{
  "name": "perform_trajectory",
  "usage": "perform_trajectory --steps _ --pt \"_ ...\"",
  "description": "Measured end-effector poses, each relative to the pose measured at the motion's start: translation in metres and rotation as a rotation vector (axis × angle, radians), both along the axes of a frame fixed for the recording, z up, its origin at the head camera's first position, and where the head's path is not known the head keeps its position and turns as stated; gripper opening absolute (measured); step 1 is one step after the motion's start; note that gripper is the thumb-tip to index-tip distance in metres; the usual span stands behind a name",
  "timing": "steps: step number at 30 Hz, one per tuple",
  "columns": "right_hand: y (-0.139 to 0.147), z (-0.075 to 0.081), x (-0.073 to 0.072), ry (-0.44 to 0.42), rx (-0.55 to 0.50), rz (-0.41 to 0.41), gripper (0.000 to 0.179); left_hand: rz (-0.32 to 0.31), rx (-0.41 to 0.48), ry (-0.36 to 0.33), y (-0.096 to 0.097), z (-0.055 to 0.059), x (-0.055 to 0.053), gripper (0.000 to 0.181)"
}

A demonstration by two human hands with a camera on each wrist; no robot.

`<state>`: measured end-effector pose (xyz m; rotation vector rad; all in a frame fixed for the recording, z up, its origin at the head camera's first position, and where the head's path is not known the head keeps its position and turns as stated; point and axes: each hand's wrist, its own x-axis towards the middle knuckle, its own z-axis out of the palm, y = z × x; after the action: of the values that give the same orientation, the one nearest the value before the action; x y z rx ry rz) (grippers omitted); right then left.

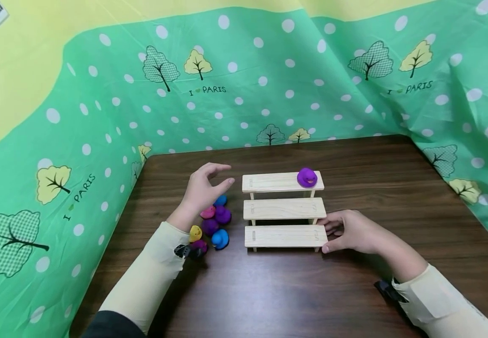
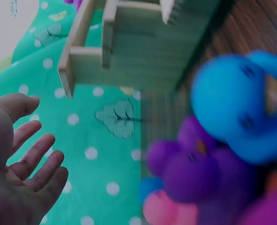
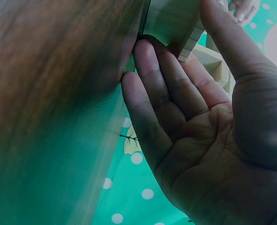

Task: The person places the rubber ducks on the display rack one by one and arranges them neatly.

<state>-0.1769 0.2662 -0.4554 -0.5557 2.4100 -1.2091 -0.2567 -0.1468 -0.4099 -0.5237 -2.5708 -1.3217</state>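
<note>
A three-step pale wooden stand [image 1: 285, 209] sits on the table, with a purple rubber duck [image 1: 307, 178] at the right end of its top step. My right hand [image 1: 355, 231] holds the right end of the lowest step, thumb at its front corner and fingers behind. In the right wrist view, the step's end [image 3: 190, 44] shows between thumb and fingers. My left hand [image 1: 205, 190] is in the air left of the top step, fingers spread from the thumb and holding nothing. Below it are several rubber ducks, including a blue one [image 1: 220, 239] and a yellow one [image 1: 195, 233].
The duck cluster also has a pink duck [image 1: 207, 212] and purple ducks [image 1: 222, 215], close to the stand's left side. A green dotted cloth [image 1: 244, 84] rises behind and beside the dark wooden table [image 1: 244, 291].
</note>
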Motion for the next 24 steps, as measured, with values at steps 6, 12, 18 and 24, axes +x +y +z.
perform_trajectory --steps 6,12,18,24 --pt "0.0 0.001 0.0 -0.009 -0.008 0.003 0.058 0.062 -0.039 -0.062 -0.024 -0.014 0.005 0.032" --pt "0.001 0.0 0.0 -0.007 -0.013 0.005 0.056 0.076 -0.051 -0.148 -0.046 -0.028 0.009 0.033" --pt "0.0 0.0 0.0 -0.006 -0.014 0.005 0.056 0.078 -0.054 -0.261 -0.06 -0.039 0.015 0.04" --pt "-0.001 0.0 0.0 -0.01 -0.021 0.004 0.056 0.086 -0.08 -0.311 -0.068 -0.046 0.021 0.041"
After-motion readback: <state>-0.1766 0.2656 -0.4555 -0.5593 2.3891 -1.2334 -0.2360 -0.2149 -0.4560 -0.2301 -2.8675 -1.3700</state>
